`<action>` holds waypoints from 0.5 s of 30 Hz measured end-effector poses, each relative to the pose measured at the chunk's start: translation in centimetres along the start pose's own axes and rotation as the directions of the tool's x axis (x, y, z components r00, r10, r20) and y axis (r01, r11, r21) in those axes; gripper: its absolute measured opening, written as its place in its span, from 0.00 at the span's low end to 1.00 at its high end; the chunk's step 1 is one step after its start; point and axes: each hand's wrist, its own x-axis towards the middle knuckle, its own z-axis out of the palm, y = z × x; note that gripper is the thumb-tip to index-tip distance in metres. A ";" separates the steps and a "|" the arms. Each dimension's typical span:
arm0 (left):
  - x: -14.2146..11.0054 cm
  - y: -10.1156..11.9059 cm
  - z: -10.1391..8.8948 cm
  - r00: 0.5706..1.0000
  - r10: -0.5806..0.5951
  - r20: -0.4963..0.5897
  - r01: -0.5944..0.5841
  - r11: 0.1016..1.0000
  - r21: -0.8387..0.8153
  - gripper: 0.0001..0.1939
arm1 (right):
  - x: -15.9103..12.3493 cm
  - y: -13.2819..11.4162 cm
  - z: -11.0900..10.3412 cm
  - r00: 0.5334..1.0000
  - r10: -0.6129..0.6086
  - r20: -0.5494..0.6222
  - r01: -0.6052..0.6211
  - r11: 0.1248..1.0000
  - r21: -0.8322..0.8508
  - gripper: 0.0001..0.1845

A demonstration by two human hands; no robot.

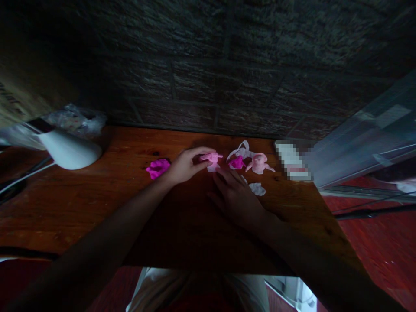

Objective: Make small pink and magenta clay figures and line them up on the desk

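A small pink clay-like figure [212,160] sits above the worktop [182,225], pinched between the thumb and fingers of the left hand [186,165]. The right hand [241,197] has its fingers half-bent at the figure's lower edge; I cannot tell whether they grip it. Just right lie a magenta piece [237,163], a white looped strip [242,151] and a paler pink figure [259,164]; a flattened magenta lump [157,168] lies left.

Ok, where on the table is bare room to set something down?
Bare wood shows between the white cone and the leftmost magenta piece; also, dimly, between the forearms. Crowded: beside the right hand, where the pale pink shape and white pieces cluster.
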 end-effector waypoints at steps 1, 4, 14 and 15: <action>-0.1 0.1 0.1 1.000 0.004 0.005 -0.004 1.000 0.019 0.15 | -0.1 0.2 -0.3 1.000 -0.003 -0.005 0.003 1.000 0.021 0.20; -0.3 0.2 0.1 1.000 0.002 0.014 -0.003 0.999 0.048 0.15 | -0.2 1.2 -1.4 1.000 0.021 -0.010 -0.020 0.996 0.088 0.11; 0.0 0.9 -0.2 0.999 0.034 0.015 -0.036 0.995 0.090 0.12 | -0.2 3.3 -4.2 0.982 0.167 -0.083 -0.149 0.971 0.186 0.11; 0.0 1.0 -0.2 0.999 0.043 0.022 -0.045 0.995 0.094 0.13 | -0.2 3.3 -4.2 0.980 0.172 -0.096 -0.152 0.970 0.190 0.11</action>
